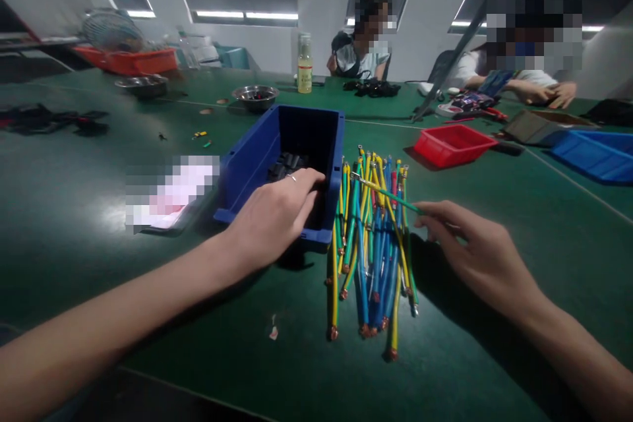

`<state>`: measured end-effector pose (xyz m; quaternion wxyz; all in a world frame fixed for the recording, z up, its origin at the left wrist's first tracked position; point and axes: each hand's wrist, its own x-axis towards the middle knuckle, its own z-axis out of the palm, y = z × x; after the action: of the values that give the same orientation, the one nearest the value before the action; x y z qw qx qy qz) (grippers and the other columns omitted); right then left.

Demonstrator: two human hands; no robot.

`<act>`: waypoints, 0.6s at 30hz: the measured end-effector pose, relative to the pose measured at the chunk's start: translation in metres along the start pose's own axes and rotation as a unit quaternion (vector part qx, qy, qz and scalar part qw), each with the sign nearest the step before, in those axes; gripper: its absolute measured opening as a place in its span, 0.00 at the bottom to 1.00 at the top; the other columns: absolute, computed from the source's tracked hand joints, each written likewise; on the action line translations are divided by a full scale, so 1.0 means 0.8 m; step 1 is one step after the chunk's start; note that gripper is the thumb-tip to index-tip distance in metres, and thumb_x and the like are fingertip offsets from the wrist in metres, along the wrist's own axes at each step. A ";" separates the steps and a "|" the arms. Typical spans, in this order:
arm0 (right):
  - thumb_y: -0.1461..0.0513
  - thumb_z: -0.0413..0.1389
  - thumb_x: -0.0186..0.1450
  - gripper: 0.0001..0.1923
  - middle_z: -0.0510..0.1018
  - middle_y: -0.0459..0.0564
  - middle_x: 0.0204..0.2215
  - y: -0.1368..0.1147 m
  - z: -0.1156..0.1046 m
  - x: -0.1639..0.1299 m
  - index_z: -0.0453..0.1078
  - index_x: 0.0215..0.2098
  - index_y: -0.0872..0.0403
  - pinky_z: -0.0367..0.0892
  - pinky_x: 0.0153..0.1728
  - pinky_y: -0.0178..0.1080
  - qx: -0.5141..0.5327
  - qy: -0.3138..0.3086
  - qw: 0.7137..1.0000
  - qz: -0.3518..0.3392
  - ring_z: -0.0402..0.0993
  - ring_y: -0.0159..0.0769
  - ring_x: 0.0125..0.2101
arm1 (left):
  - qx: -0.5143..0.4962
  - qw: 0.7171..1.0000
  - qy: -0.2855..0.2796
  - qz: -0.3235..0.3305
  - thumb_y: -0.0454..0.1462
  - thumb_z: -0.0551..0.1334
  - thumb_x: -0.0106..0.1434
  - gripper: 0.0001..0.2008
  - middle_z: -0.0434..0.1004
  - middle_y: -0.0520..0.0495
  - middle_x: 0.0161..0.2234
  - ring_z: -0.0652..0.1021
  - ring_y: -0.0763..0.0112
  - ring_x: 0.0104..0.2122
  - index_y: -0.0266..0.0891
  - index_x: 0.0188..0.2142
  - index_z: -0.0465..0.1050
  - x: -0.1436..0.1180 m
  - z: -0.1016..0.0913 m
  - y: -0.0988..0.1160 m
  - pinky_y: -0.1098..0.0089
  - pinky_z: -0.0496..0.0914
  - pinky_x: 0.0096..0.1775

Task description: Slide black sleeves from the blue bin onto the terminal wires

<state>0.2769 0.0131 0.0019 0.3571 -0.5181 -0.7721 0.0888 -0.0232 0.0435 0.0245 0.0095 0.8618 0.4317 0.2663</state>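
My left hand (277,214) reaches into a blue plastic bin (257,151), its fingers down among small black parts (287,163); what the fingers hold is hidden. My right hand (475,247) pinches a green wire (386,194) that points up and left over a pile of yellow, blue, green and red wires (370,250) lying on the green table beside the bin. The wires have bare copper ends.
A red tray (452,144) and a blue tray (596,153) lie to the right. Two other people sit at the far side. A bottle (305,64), metal bowls (255,96) and a red crate (129,59) stand further back. A blurred flat item (168,191) lies left of the bin.
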 end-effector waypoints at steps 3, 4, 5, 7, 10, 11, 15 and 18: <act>0.56 0.52 0.69 0.12 0.79 0.49 0.29 -0.005 0.000 -0.001 0.73 0.42 0.54 0.69 0.26 0.34 -0.019 0.013 1.000 -0.010 0.75 0.34 0.26 | -0.007 0.999 0.039 -0.008 0.33 0.51 0.73 0.11 0.76 0.43 0.46 0.80 0.60 0.44 0.37 0.52 0.65 -0.002 0.003 0.007 0.62 0.74 0.43; 0.56 0.52 0.69 0.12 0.79 0.49 0.29 -0.007 -0.001 -0.002 0.72 0.42 0.54 0.69 0.25 0.34 -0.029 0.016 0.999 -0.010 0.75 0.34 0.26 | -0.008 0.999 0.052 -0.011 0.33 0.50 0.73 0.11 0.75 0.42 0.46 0.79 0.60 0.44 0.37 0.52 0.65 -0.003 0.004 0.009 0.62 0.74 0.42; 0.56 0.51 0.69 0.12 0.79 0.49 0.30 -0.008 -0.002 -0.003 0.72 0.42 0.54 0.68 0.25 0.34 -0.040 0.019 0.999 -0.010 0.75 0.34 0.26 | -0.008 0.998 0.064 -0.013 0.33 0.50 0.73 0.10 0.75 0.42 0.46 0.79 0.60 0.43 0.37 0.51 0.64 -0.003 0.004 0.010 0.61 0.74 0.42; 0.55 0.52 0.69 0.13 0.80 0.50 0.31 -0.008 -0.004 -0.005 0.72 0.43 0.55 0.68 0.23 0.33 -0.058 0.025 0.998 -0.015 0.76 0.34 0.25 | -0.009 0.996 0.086 -0.012 0.33 0.51 0.72 0.09 0.73 0.41 0.45 0.78 0.60 0.43 0.37 0.51 0.62 -0.005 0.005 0.011 0.61 0.74 0.42; 0.55 0.54 0.69 0.12 0.80 0.49 0.29 -0.009 -0.007 -0.006 0.73 0.39 0.54 0.67 0.23 0.33 -0.068 0.046 0.996 -0.041 0.75 0.32 0.24 | -0.020 0.993 0.115 0.002 0.34 0.54 0.71 0.07 0.73 0.44 0.43 0.78 0.64 0.40 0.39 0.49 0.61 -0.007 0.008 0.011 0.64 0.74 0.40; 0.55 0.54 0.69 0.11 0.80 0.48 0.28 -0.009 -0.007 -0.005 0.74 0.38 0.54 0.67 0.23 0.32 -0.072 0.055 0.994 -0.054 0.74 0.32 0.23 | -0.027 0.992 0.124 0.009 0.34 0.54 0.71 0.07 0.73 0.46 0.41 0.78 0.65 0.38 0.39 0.49 0.60 -0.008 0.009 0.011 0.66 0.73 0.39; 0.59 0.54 0.69 0.08 0.77 0.45 0.25 -0.009 -0.006 -0.004 0.73 0.37 0.53 0.67 0.23 0.32 -0.074 0.077 0.991 -0.078 0.72 0.30 0.21 | -0.046 0.987 0.152 0.034 0.34 0.54 0.72 0.08 0.73 0.50 0.37 0.79 0.70 0.36 0.41 0.49 0.58 -0.011 0.014 0.009 0.70 0.73 0.36; 0.60 0.54 0.69 0.07 0.76 0.44 0.25 -0.008 -0.006 -0.005 0.73 0.40 0.53 0.68 0.24 0.31 -0.071 0.094 0.990 -0.076 0.73 0.29 0.22 | -0.039 0.985 0.160 0.053 0.34 0.54 0.73 0.05 0.73 0.49 0.37 0.78 0.69 0.36 0.40 0.47 0.60 -0.010 0.013 0.009 0.69 0.72 0.36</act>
<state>0.2763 0.0058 0.0065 0.3964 -0.4880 -0.7765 -0.0427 -0.0170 0.0350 0.0136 -0.0399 0.8286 0.3706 0.4177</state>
